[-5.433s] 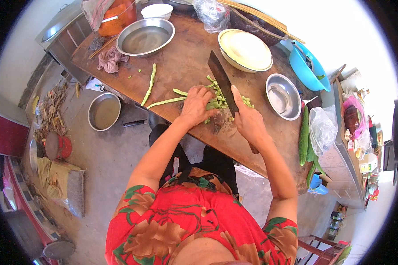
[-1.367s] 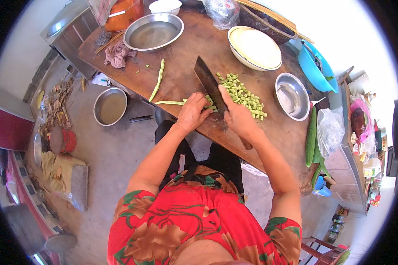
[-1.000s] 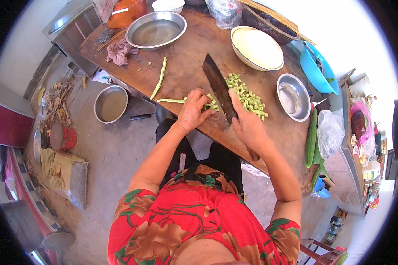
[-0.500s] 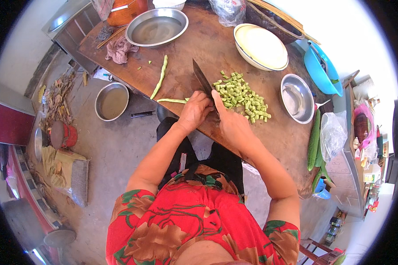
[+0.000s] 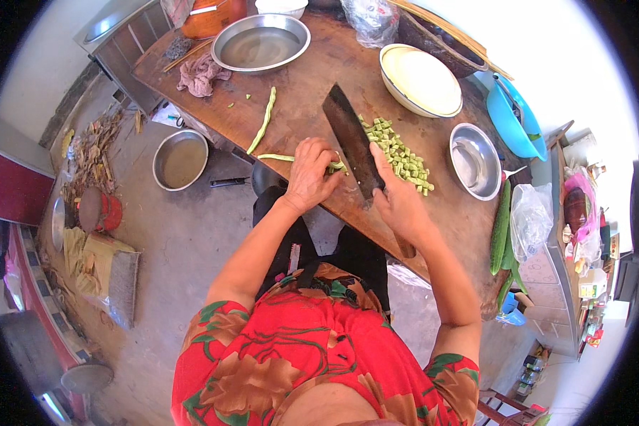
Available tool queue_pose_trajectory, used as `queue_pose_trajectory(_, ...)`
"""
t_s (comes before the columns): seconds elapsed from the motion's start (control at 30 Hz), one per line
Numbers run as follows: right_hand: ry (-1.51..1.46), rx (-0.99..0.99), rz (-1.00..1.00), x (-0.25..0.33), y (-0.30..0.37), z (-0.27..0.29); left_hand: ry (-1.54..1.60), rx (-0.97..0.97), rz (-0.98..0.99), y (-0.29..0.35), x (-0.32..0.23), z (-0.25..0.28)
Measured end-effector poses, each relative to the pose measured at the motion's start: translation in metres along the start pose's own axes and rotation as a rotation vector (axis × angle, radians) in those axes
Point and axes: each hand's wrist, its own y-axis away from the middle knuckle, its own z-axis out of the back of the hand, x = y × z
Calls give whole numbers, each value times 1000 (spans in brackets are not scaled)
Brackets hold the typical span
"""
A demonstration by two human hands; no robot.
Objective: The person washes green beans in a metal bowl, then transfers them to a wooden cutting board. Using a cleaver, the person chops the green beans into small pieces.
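My right hand [image 5: 403, 206] grips a dark, broad-bladed cleaver [image 5: 348, 135], its handle end showing below the palm. The blade is turned so that its flat side shows, pressed against the edge of a heap of chopped green beans [image 5: 405, 162]. Left of the blade, my left hand [image 5: 309, 175] is curled over green beans [image 5: 275, 157] on the wooden table [image 5: 312, 85]. One bean end pokes out to the left of it, and cut ends show between its fingers and the blade. Another whole green bean [image 5: 264, 122] lies farther left, apart from both hands.
Behind are a steel basin of water [image 5: 261, 44], a pinkish rag [image 5: 201, 75] and a cream-coloured bowl [image 5: 420, 79]. To the right stand a steel bowl [image 5: 475, 162], a blue basin [image 5: 517, 117] and cucumbers [image 5: 501, 231]. Another basin [image 5: 180, 160] sits lower, beyond the table's left edge.
The cleaver has moved right, away from my left fingers, and tilted so its flat side shows. The chopped pieces near it have shifted right. My left hand has spread slightly over the beans.
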Motion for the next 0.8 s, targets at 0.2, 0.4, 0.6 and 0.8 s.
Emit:
queue_pose_trajectory(0.2, 110, 61, 5, 1, 8, -14, -14, 100, 95, 6, 2, -2)
queue_pose_trajectory(0.4, 175, 117, 24, 7, -2, -23, 47, 122, 99, 7, 8, -4)
queue_pose_trajectory(0.6, 193, 66, 21, -6, -20, -44, 76, 136, 105, 6, 8, -3)
queue_pose_trajectory(0.8, -44, 74, -87, -38, -14, -10, 72, 141, 87, -2, 10, -22)
